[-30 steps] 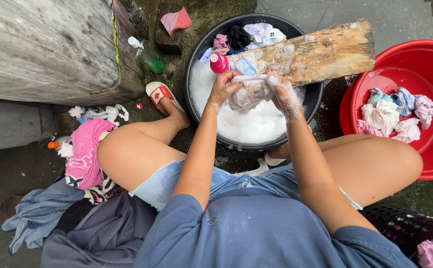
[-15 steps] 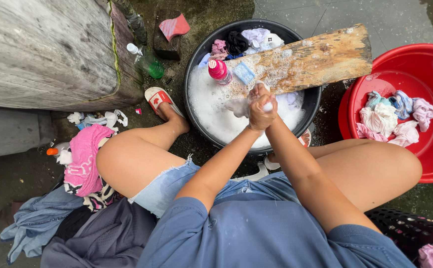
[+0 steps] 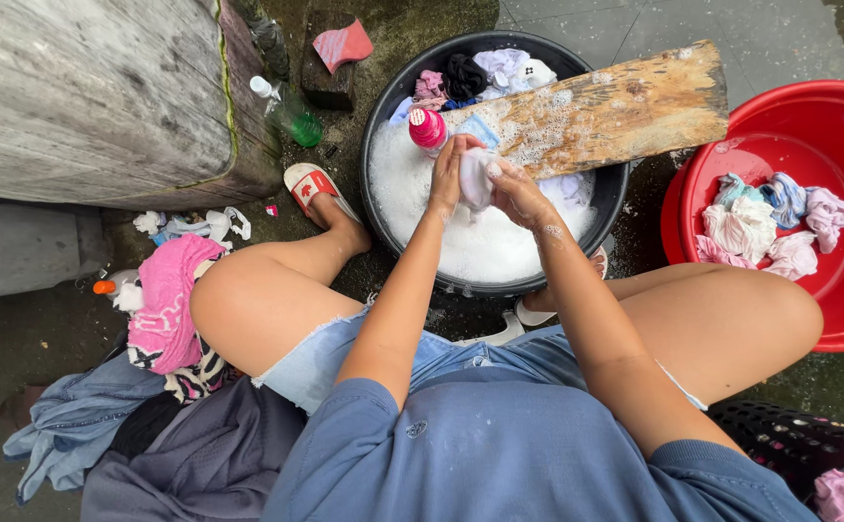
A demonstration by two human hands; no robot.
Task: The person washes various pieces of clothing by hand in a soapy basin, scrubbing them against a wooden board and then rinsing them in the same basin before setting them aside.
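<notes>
Black basin [image 3: 383, 208], white suds inside. Red basin [image 3: 828, 126], holding pastel pink, white and blue garments [image 3: 765, 224]. Pale brown wooden board [image 3: 615, 106], foam-flecked. Pink bottle [image 3: 429, 130]. Green-tinted clear bottle [image 3: 290, 114]. Red-and-white sandal [image 3: 309, 181]. Bright pink towel [image 3: 166, 295]. Black-and-white patterned cloth [image 3: 195, 375]. Grey-blue shirt [image 3: 499, 454]; light denim shorts [image 3: 316, 353]. Whitish cloth [image 3: 475, 177] between both hands.

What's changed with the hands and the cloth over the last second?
Both hands, left hand and right hand, have kept the pale cloth in their grip. It was first stretched between them, then clasped lower over the suds, and is now lifted, bunched between the palms. The black basin, wooden board and red tub stayed put.
</notes>
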